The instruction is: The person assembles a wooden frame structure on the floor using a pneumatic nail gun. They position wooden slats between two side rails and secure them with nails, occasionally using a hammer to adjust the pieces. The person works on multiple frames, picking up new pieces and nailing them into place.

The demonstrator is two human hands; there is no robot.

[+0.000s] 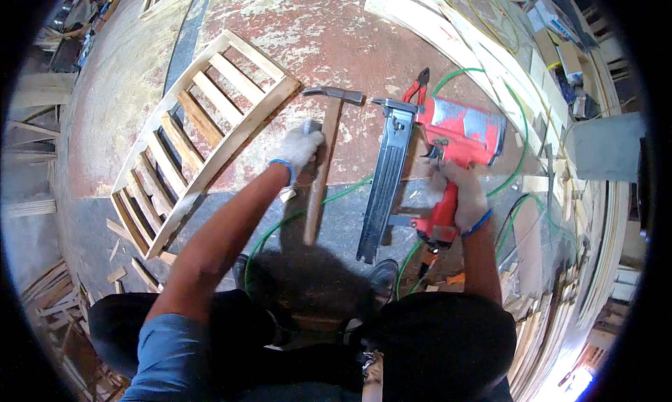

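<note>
A red nail gun (458, 132) with a long dark magazine (385, 185) is in my right hand (462, 188), whose gloved fingers wrap round its handle. A claw hammer (323, 171) with a wooden handle lies to the left of the magazine, head away from me. Beside the hammer's handle is my left hand (299, 146), also gloved, its fingers closed. A small grey-blue piece shows at those fingers, too unclear to name. Just beyond the nail gun are red-handled pliers (418, 87). A slatted wooden frame (196, 136) rests on the floor to the left.
A green air hose (521, 115) curves over the floor on the right and passes between my feet. Long pale boards (448, 31) lie at the far right. Wood offcuts (122, 272) are scattered at the near left, and stacked strips (539, 339) stand at the near right.
</note>
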